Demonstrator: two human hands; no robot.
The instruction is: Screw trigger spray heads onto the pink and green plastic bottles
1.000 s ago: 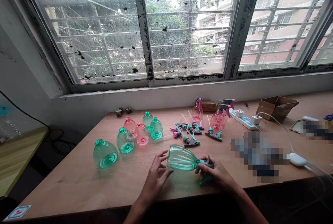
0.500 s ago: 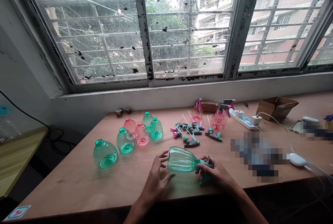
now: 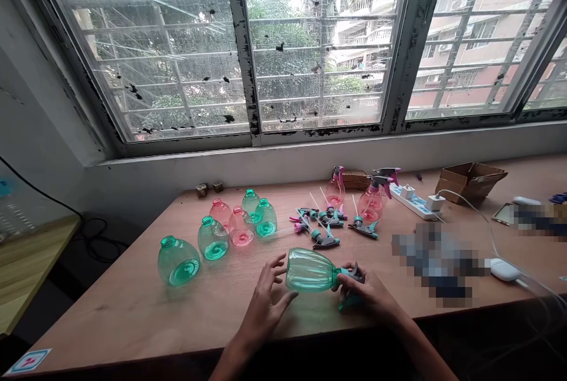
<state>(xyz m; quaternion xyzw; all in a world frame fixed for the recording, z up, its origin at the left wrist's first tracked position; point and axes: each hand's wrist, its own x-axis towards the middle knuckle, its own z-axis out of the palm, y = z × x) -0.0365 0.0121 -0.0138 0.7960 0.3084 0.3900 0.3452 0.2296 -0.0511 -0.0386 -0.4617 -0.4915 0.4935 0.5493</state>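
A clear green spray bottle lies on its side just above the front of the table, its base toward the left. My right hand is closed around its grey and green spray head, at the neck. Beside the bottle's base, my left hand is open with fingers apart and holds nothing; whether a fingertip touches the base I cannot tell. Behind the bottle lie several loose spray heads with thin tubes. Green bottles and pink bottles without heads stand to the left.
Pink spray bottles with heads stand at the back, near a white power strip. An open cardboard box is at the back right. White cables and a white charger lie on the right. The table's front edge runs below my hands.
Almost nothing differs. The whole view has shifted very slightly, and both hands and the green spray bottle keep nearly the same position.
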